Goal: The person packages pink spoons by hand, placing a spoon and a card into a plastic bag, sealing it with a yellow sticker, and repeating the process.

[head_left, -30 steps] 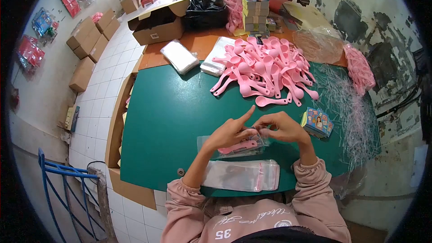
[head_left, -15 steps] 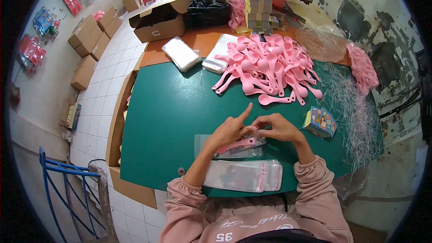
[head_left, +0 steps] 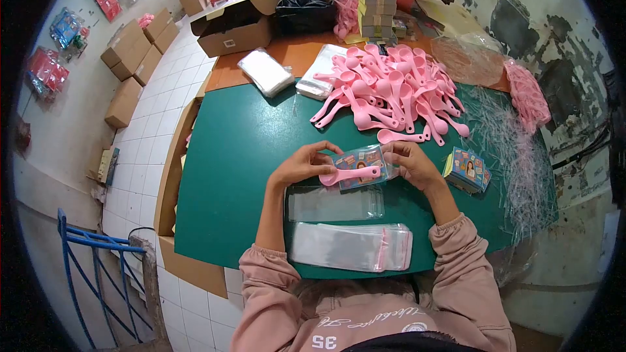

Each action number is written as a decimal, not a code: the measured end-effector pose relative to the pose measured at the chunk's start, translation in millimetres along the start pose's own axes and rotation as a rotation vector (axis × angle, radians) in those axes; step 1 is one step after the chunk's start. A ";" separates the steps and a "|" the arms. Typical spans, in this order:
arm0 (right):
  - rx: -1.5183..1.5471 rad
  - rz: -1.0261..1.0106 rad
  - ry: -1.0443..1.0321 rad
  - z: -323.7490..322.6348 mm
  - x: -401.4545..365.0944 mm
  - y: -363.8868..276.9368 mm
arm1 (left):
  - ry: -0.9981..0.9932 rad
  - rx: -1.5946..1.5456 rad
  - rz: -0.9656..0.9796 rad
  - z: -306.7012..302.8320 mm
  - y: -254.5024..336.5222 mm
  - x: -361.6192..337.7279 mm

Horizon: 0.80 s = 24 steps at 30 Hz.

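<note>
My left hand (head_left: 305, 164) is closed on the left end of a clear plastic bag with a blue printed card (head_left: 360, 158). A pink measuring spoon (head_left: 358, 174) lies across the card, its bowl by my left fingertips. My right hand (head_left: 412, 161) pinches the bag's right end, where clear film shows. The bag is held above the green table. Just below it lie several flat clear bags (head_left: 334, 204), and nearer my body is a fanned stack of clear bags (head_left: 336, 246) with pinkish strips at the right end.
Beyond my hands is a heap of pink spoons (head_left: 394, 91). A stack of printed cards (head_left: 466, 168) sits to the right, beside shredded clear plastic (head_left: 512, 150). Wrapped white packs (head_left: 266, 73), an open cardboard box (head_left: 235, 36) and bundled cards (head_left: 377, 13) stand at the back.
Both hands have lifted the bag with the card and spoon off the flat bags, moving it away from my body. My left index finger, earlier pointing out, is now bent at the bag.
</note>
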State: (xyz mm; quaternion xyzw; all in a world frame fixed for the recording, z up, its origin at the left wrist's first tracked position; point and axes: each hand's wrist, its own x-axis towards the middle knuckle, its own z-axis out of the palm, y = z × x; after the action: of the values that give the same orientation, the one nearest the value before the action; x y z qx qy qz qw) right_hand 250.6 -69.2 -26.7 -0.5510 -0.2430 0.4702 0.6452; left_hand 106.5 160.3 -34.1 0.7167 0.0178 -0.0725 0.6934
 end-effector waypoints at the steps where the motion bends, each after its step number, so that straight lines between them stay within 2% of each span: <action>1: 0.020 -0.005 -0.036 0.8 -1.4 -2.4 | 0.002 0.000 0.000 -0.7 -0.1 -0.2; 5: 0.067 0.003 -0.146 -4.5 -1.4 0.9 | -0.035 -0.009 -0.002 -3.2 2.0 2.0; 12: 0.031 -0.019 -0.125 -6.1 -1.1 3.8 | -0.016 0.002 -0.026 -1.3 4.4 1.2; 21: -0.020 0.071 -0.084 -11.7 1.8 5.1 | -0.033 -0.002 -0.035 -2.6 6.2 0.3; 24: -0.105 -0.025 -0.153 -13.0 1.1 6.8 | -0.042 -0.035 -0.020 -3.8 3.3 1.1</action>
State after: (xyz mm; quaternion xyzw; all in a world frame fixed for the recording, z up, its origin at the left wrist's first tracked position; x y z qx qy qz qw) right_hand 259.6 -74.9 -36.8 -0.5435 -0.3225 0.4895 0.6008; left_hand 108.3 163.9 -30.9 0.7025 0.0117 -0.0940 0.7054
